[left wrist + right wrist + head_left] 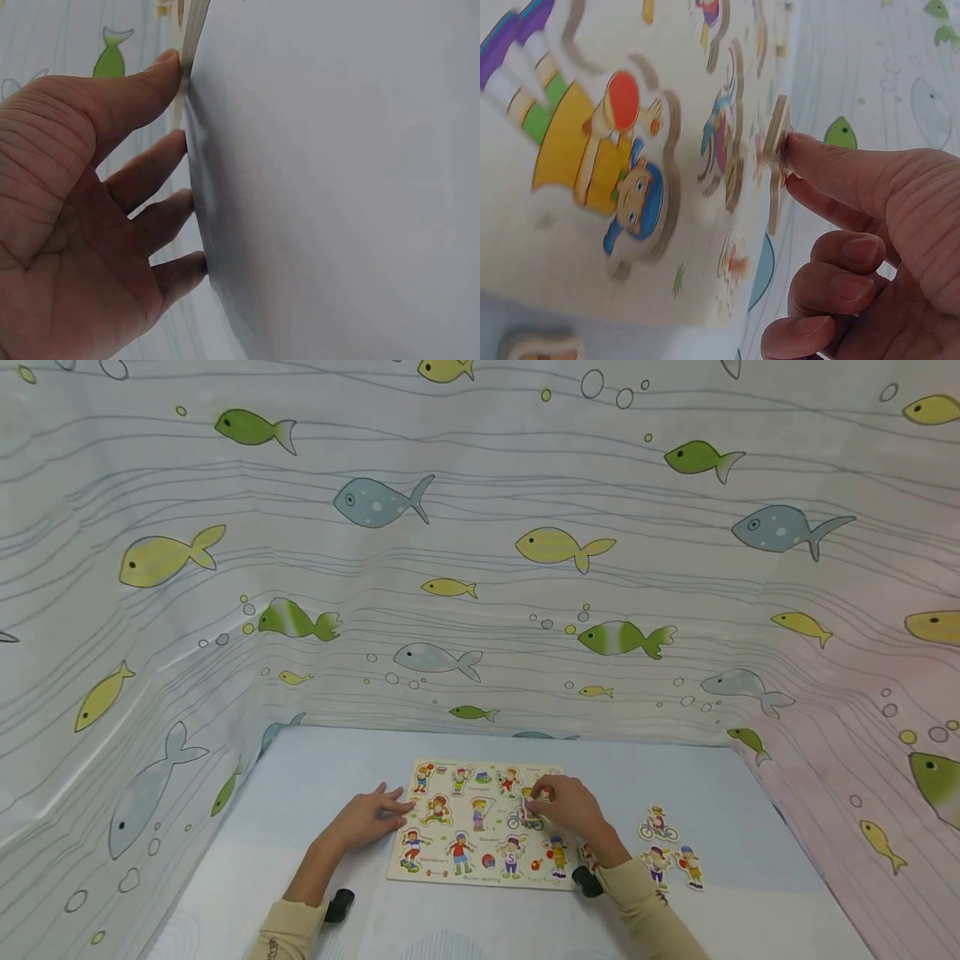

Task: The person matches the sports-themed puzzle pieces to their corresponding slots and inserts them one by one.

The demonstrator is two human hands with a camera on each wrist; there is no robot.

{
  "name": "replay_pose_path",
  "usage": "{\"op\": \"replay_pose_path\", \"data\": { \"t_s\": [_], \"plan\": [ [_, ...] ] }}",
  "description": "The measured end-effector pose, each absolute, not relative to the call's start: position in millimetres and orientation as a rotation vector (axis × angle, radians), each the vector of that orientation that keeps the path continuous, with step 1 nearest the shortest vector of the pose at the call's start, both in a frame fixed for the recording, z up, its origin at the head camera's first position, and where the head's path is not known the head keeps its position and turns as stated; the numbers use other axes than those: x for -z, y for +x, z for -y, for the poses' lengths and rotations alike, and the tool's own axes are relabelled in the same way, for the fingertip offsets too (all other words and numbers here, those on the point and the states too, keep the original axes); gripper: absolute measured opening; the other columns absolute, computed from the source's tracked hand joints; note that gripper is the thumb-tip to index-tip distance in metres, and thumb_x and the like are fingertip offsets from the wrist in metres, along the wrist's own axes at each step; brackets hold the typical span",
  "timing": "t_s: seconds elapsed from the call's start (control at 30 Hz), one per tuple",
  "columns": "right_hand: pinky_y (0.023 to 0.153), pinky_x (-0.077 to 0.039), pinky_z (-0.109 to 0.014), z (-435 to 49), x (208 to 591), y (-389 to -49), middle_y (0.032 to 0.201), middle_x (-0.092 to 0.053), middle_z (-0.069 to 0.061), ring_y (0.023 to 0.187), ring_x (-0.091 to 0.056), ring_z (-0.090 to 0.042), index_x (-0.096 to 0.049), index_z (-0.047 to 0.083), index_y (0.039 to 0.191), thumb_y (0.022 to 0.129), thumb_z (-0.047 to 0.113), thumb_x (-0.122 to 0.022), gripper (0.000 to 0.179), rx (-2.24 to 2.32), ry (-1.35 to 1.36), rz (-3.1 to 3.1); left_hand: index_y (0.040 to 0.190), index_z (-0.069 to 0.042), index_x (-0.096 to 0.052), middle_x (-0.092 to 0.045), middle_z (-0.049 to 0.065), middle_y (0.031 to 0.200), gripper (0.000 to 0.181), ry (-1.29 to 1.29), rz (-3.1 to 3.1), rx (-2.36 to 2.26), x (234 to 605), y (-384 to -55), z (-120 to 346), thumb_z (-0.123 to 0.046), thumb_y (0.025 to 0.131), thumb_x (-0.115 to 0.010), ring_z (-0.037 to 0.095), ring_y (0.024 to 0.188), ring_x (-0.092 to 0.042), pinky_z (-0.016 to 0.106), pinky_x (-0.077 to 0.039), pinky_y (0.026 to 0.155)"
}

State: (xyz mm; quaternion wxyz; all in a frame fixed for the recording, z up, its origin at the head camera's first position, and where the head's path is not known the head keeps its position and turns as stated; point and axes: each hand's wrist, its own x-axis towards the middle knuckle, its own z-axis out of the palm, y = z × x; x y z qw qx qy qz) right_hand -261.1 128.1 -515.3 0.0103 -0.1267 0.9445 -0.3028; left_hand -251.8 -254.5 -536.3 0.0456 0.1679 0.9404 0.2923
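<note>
A wooden picture puzzle board [397,873] with sports figures lies flat on the table. At its left edge is my left hand [366,818], fingers spread; in the left wrist view the thumb touches the board's edge and the fingertips meet the table. Over the board's right part, my right hand [573,810] pinches a thin wooden puzzle piece [775,150] between thumb and forefinger. That piece is seen edge-on in the right wrist view, raised off the board, its picture hidden. Nearby in the board is a recess with a yellow-dressed paddle player [577,146].
Right of the board lie loose pieces: a cyclist [658,825], a figure in purple and white [657,865] and a yellow-dressed figure [690,868]. Another piece [587,855] is partly hidden by the right forearm. Fish-patterned curtain [495,627] surrounds the table.
</note>
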Motion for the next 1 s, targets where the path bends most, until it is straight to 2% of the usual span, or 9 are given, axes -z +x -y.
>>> {"op": "replay_pose_path", "data": {
  "t_s": [0.13,0.4,0.7,1.0],
  "plan": [
    [0.046,-0.025,-0.026,-121,516,-263,0.063,-0.048,0.003,0.052,-0.036,-0.012,-0.071,0.023,0.088,0.085,0.032,-0.078,0.012,0.962,-0.435,-2.946,0.118,-0.012,-0.073,-0.054,0.019,0.138,0.031,0.522,-2.876,-0.884,536,-252,254,-0.023,0.089,-0.073,0.050,0.135,-0.035,0.065,-0.028,0.107],
    [0.042,-0.031,-0.027,-108,519,-266,0.061,-0.051,0.005,0.048,-0.042,-0.012,-0.070,0.022,0.088,0.086,0.032,-0.077,0.012,0.993,-0.477,-2.899,0.119,-0.012,-0.072,-0.054,0.020,0.138,0.032,0.534,-2.878,-0.881,536,-253,254,-0.023,0.090,-0.073,0.051,0.135,-0.035,0.066,-0.028,0.107],
    [0.041,-0.029,-0.025,-91,522,-268,0.056,-0.049,0.007,0.044,-0.040,-0.009,-0.071,0.022,0.089,0.087,0.031,-0.075,0.010,0.966,-0.553,-2.909,0.117,-0.012,-0.073,-0.055,0.018,0.138,0.030,0.539,-2.894,-0.877,541,-255,254,-0.023,0.089,-0.073,0.051,0.134,-0.036,0.065,-0.028,0.107],
    [0.042,-0.029,-0.025,-78,523,-269,0.061,-0.051,0.008,0.047,-0.041,-0.009,-0.071,0.024,0.088,0.086,0.032,-0.077,0.011,0.956,-0.525,-2.905,0.118,-0.014,-0.074,-0.055,0.017,0.139,0.030,0.509,-2.886,-0.879,541,-256,252,-0.023,0.089,-0.073,0.049,0.136,-0.035,0.065,-0.028,0.107]
  ]
}}
